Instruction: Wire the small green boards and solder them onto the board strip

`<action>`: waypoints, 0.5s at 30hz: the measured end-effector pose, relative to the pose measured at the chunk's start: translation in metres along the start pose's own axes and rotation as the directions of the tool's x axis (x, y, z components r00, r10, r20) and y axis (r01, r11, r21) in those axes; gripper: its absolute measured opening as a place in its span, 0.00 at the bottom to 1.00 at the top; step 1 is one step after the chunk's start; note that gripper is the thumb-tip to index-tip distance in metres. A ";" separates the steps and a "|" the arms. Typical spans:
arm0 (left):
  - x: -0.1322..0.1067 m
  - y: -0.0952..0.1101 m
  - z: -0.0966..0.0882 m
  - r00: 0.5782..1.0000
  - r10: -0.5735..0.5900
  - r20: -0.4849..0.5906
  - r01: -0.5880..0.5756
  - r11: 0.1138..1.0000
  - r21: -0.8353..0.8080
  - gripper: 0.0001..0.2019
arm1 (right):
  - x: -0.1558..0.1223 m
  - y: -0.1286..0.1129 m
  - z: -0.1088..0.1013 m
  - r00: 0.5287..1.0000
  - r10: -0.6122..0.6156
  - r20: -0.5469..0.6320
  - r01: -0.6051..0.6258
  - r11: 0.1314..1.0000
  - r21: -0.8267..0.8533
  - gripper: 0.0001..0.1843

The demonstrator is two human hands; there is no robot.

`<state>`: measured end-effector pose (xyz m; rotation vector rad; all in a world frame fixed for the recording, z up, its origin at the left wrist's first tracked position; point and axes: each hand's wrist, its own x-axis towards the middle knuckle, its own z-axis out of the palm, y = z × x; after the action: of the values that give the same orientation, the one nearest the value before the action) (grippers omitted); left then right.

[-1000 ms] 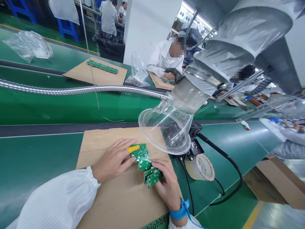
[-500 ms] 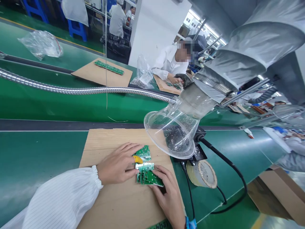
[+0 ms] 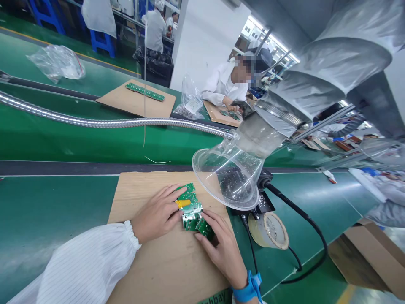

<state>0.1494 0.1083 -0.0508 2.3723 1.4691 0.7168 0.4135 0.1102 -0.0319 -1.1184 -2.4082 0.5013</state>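
nearest you: blue band (image 3: 247, 289) on your right wrist, white sleeve (image 3: 90, 255) on your left arm. your right grip (image 3: 224, 248) is narrow, thumb and fingers closed around a small green board (image 3: 205, 228). that board sits tilted between your fingertips, just beside the lower end of a cluster of green boards (image 3: 191, 207). your left grip (image 3: 155, 215) lies palm down, fingers extended over the cluster's left side, a yellow finger cot (image 3: 182, 203) touching it; whether the thumb pinches anything, you cannot tell from here. the cluster lies between your two hands, on a cardboard sheet (image 3: 158, 270) over the green tabletop (image 3: 47, 207).

just beyond, to the right of the cluster: clear hood (image 3: 226, 179) above the tabletop, and a round tub (image 3: 268, 230), tipped toward you. a metal flexible hose (image 3: 110, 123) runs from the left to the hood.

farther: a second cardboard sheet (image 3: 117, 99) bearing a green board strip (image 3: 145, 92), a clear bag (image 3: 190, 101) beside it, and a co-worker in white (image 3: 220, 82), bent over boards.
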 end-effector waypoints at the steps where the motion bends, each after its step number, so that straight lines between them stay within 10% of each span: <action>1: 0.000 0.000 0.000 1.000 -0.006 0.005 0.006 1.000 0.001 0.15 | -0.003 0.001 0.000 1.000 0.002 -0.016 -0.002 1.000 -0.001 0.25; 15: -0.001 0.001 0.000 0.999 -0.034 0.006 0.034 0.999 -0.037 0.16 | -0.025 0.003 -0.004 0.998 -0.067 -0.020 0.065 0.992 -0.104 0.33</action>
<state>0.1498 0.1071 -0.0509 2.3144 1.4781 0.7225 0.4320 0.0927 -0.0356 -1.0767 -2.4664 0.3431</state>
